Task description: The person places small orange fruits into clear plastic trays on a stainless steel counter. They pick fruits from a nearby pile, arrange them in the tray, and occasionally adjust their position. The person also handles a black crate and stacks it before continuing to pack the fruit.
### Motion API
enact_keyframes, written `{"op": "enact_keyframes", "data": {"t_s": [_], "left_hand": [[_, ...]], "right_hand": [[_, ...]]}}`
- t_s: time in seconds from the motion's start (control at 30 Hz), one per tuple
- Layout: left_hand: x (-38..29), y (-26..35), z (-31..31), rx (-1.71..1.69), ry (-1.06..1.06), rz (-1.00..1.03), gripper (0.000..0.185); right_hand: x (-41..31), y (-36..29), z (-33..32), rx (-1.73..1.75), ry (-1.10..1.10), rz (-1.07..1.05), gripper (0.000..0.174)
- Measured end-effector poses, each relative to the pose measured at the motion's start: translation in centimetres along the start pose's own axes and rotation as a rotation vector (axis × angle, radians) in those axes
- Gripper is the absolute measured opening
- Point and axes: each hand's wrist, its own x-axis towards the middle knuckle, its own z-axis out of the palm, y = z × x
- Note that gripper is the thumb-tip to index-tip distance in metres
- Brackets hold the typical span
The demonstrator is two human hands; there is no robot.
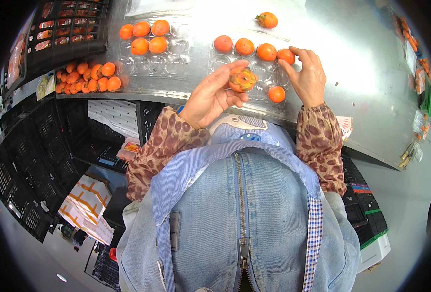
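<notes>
My left hand holds an orange persimmon, its leafy calyx facing up, over a clear plastic tray with round cups. With thumb and forefinger my right hand grips another persimmon at the right end of the tray's far row. Three more persimmons sit along that row, and a single one lies in the near right corner. Beyond the tray, a persimmon rests on its side. A second clear tray at the left holds several persimmons.
Persimmons are heaped at the left of the metal table, beside a black crate of packed fruit. Black crates and white boxes stand below at the left. More crates are stacked below right.
</notes>
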Motion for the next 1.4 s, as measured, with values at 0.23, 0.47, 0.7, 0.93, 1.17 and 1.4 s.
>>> {"op": "enact_keyframes", "data": {"t_s": [0.23,0.47,0.7,0.93,1.17,1.4], "left_hand": [[0.0,0.1,-1.7,-0.38,0.046,-0.104,0.056],[0.4,-0.5,-1.8,-0.396,0.165,-0.09,0.053],[0.3,-0.5,-2.2,-0.379,0.18,-0.079,0.051],[0.1,-1.1,0.5,0.0,0.275,0.032,0.038],[0.0,-1.3,1.2,0.181,0.225,-0.007,0.029],[0.2,-1.0,0.4,0.018,0.215,-0.03,0.038]], "right_hand": [[-1.9,-0.9,-1.6,0.264,0.04,-0.028,0.03],[-4.2,-1.5,-1.2,0.294,-0.057,-0.085,0.025],[-4.8,-1.6,-1.3,0.295,-0.093,-0.089,0.024],[-4.0,-5.1,-1.4,0.761,-0.268,0.175,0.041],[-2.9,-6.8,-1.2,0.949,-0.522,0.261,0.044],[-3.1,-5.8,-1.1,1.15,-0.604,0.33,0.05]]}}
